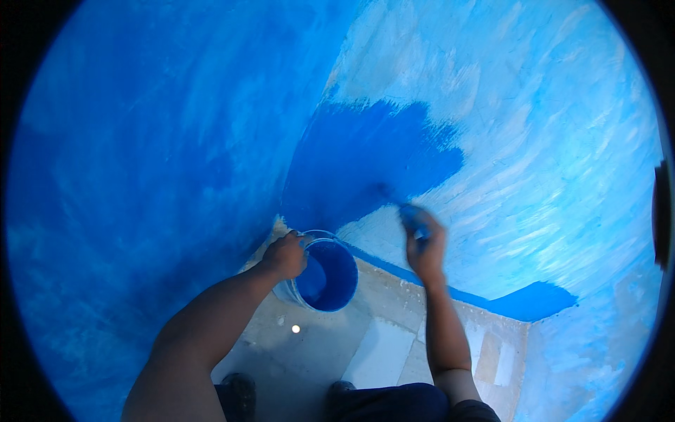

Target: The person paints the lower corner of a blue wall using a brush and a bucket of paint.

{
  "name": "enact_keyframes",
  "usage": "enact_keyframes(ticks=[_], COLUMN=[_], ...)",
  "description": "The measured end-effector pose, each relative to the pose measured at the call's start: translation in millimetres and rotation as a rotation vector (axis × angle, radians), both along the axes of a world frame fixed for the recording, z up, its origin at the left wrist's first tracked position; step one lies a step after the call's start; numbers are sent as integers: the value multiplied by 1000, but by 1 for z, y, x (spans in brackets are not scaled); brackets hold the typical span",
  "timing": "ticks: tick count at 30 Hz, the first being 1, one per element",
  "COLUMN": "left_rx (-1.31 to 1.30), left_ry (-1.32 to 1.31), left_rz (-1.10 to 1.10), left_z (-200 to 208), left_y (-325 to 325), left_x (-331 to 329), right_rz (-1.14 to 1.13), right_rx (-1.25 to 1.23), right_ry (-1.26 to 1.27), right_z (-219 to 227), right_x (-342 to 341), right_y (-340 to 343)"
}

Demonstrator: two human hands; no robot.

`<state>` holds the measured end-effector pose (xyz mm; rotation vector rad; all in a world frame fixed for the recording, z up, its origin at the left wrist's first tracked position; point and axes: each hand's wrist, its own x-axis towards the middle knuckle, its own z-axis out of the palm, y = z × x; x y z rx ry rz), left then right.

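Observation:
My left hand (285, 256) is closed on the rim of a bucket (344, 274) that is tilted toward me. Blue paint (311, 278) shows inside it. My right hand (425, 243) is closed round a paintbrush (411, 214), smeared by motion. The brush's dark end points up and left, against a patch of fresh deep blue paint (373, 148) on the wall. Whether the bristles touch the wall, I cannot tell for sure. Brush strokes feather out along the patch's upper and right edges.
On the left rises a blue wall (140, 141), meeting the paler, streaky wall (534, 141) in a corner behind the bucket. A painted strip (464, 295) runs along the wall's foot. Below is a tiled floor (380, 352) with my shoes (240, 394) on it. Something dark juts in at the far right.

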<state>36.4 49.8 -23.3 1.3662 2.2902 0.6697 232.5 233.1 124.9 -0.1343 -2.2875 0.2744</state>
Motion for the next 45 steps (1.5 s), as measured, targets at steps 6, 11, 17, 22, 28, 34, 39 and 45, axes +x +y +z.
enact_keyframes(ticks=[6, 11, 17, 22, 28, 34, 39, 45], left_rx=[23, 59, -18, -17, 6, 7, 63, 109], left_ry=[28, 19, 70, 10, 63, 80, 131, 199], left_rz=[14, 23, 28, 61, 64, 25, 33, 31], left_z=[-14, -23, -8, -15, -23, -7, -23, -23], left_y=[-1, 6, 4, 2, 5, 7, 5, -2], left_x=[-11, -9, -7, -8, -11, -5, 0, -6], right_rz=[-280, -280, -5, -174, -274, -142, -133, -284], right_rx=[281, 452, 88, -268, 306, 240, 113, 385], right_ry=[444, 289, 23, 521, 588, 155, 411, 103], right_z=[88, -1, 3, 80, 70, 21, 71, -32], right_x=[-10, -28, -38, -18, -22, -45, -8, 26], right_y=[-1, 8, -28, -8, -8, -26, -7, 25])
